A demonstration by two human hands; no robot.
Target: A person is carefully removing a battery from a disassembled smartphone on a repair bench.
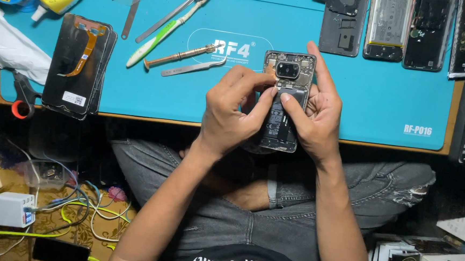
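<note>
An opened phone (pixel 284 104) with its back cover off, camera block and black battery showing, is held upright above the near edge of the blue work mat (pixel 352 100). My left hand (pixel 229 111) grips its left side, thumb pressing on the battery's top edge. My right hand (pixel 315 111) holds its right side, thumb on the battery, index finger stretched up along the phone's edge.
On the mat lie a brass screwdriver (pixel 180 56), metal tweezers (pixel 193 69), a toothbrush (pixel 169 27) and a screen panel with an orange flex cable (pixel 78 64). Phone parts (pixel 389 27) line the far right. Pliers (pixel 23 99) lie left; cables and a charger (pixel 12 208) on the floor.
</note>
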